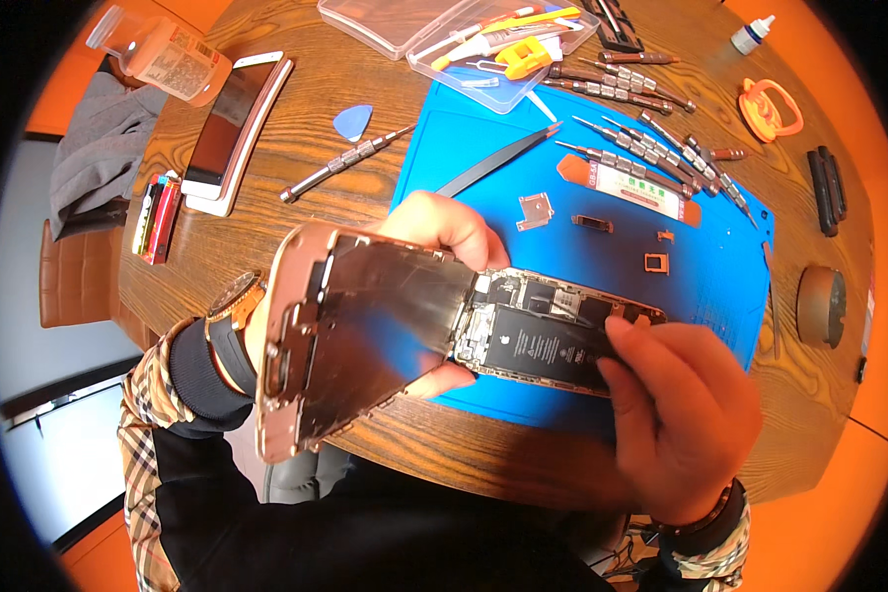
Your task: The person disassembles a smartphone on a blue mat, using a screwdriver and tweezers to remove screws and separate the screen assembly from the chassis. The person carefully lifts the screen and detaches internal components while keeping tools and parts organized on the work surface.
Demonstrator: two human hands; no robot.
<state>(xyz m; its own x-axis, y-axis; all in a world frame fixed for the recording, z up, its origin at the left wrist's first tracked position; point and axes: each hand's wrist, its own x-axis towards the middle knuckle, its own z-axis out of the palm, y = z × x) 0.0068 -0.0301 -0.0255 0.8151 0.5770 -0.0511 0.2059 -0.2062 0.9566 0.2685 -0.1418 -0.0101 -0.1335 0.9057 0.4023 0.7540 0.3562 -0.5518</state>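
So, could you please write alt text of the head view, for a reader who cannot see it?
An opened phone, its screen panel raised, is gripped by a person's left hand, while the right hand is at one end of its black battery. Beyond it, tweezers, screwdrivers and small metal parts lie on a blue mat on a wooden table.

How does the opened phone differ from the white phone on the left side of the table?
The opened phone bares its black battery; the white phone is closed, its dark screen facing up. The opened phone is held by the left hand, with the right hand at its right end; the white phone lies with no hand on it. Both are slim and rectangular.
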